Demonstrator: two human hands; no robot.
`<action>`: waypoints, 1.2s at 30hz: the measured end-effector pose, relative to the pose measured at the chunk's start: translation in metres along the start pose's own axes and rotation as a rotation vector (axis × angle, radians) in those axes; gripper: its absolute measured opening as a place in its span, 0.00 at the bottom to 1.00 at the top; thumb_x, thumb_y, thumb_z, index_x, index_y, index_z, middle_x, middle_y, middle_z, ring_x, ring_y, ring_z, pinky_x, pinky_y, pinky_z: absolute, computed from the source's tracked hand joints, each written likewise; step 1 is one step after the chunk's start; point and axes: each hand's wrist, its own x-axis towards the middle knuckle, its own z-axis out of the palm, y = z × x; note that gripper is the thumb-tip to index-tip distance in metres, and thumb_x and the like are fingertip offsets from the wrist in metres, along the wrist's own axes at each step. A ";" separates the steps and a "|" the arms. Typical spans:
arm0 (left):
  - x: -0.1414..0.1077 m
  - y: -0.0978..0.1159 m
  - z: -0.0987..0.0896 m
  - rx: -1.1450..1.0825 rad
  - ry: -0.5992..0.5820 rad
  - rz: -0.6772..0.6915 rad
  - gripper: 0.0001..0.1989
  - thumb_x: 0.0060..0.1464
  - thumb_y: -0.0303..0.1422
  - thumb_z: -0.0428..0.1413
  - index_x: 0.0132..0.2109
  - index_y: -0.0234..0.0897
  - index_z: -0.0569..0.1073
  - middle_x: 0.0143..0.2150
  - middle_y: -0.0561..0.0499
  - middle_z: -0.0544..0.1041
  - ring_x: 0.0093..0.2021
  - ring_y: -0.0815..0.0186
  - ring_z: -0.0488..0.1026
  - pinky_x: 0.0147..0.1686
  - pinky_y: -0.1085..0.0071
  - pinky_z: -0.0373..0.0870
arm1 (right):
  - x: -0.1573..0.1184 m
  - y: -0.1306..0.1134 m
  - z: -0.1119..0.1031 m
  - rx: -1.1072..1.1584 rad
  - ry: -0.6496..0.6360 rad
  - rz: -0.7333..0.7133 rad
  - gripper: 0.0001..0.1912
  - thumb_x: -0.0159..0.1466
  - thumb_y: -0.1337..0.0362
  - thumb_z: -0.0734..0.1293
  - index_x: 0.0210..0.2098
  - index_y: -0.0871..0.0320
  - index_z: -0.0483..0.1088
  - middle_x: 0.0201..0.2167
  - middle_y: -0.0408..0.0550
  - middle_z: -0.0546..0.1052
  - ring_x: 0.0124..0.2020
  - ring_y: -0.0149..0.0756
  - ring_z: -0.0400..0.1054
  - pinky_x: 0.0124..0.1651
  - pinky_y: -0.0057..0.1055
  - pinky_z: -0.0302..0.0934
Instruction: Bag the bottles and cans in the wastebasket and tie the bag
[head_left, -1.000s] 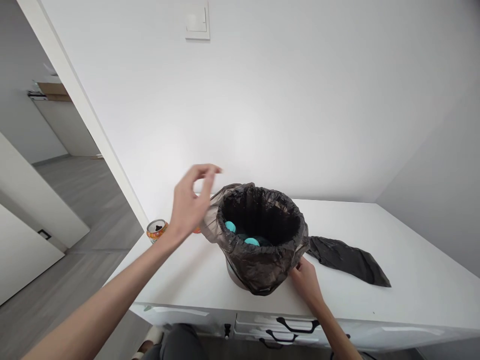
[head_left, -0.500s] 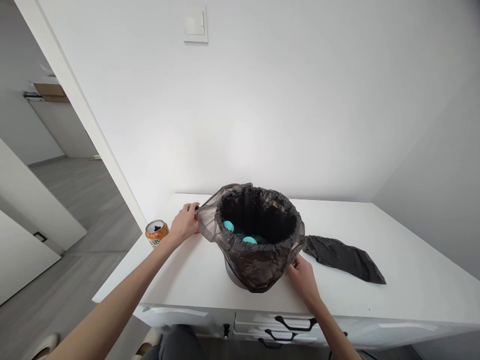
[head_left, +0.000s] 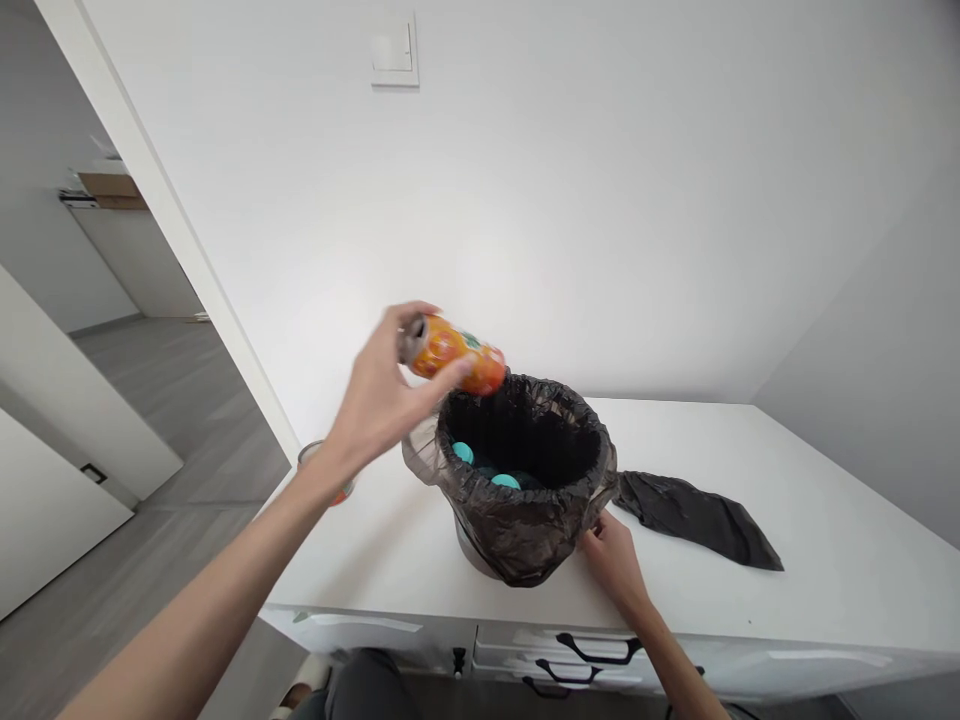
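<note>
My left hand (head_left: pixel 386 385) is closed around an orange drink can (head_left: pixel 454 353), tilted on its side above the left back rim of a trash bin (head_left: pixel 476 548). A black trash bag (head_left: pixel 517 530) lines the bin and folds down over its outside. Inside, two turquoise round tops (head_left: pixel 505 482) show; what they belong to is hidden in the dark. Low at the bin's right side, my right hand (head_left: pixel 611 560) has curled fingers at the bag's hanging edge, the fingertips partly covered. Behind my left forearm stands a second can (head_left: pixel 309 452), mostly hidden.
A folded black plastic bag (head_left: pixel 701 520) lies right of the bin on the white cabinet top (head_left: pixel 810 520). The wall (head_left: pixel 600 200) rises directly behind. Below the front edge are drawers with black handles (head_left: pixel 600 650). A doorway opens at left.
My left hand has lifted the orange can from the cabinet top, left of the bin, up and right to above the bin's rim. My right hand stays at the bin's side.
</note>
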 end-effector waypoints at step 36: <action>-0.153 -0.171 -0.058 0.527 -0.444 -0.608 0.31 0.63 0.54 0.47 0.66 0.44 0.64 0.60 0.37 0.74 0.48 0.47 0.80 0.39 0.56 0.76 | 0.000 0.003 0.001 -0.016 -0.004 -0.017 0.15 0.63 0.50 0.59 0.28 0.53 0.65 0.24 0.47 0.76 0.27 0.41 0.65 0.32 0.33 0.55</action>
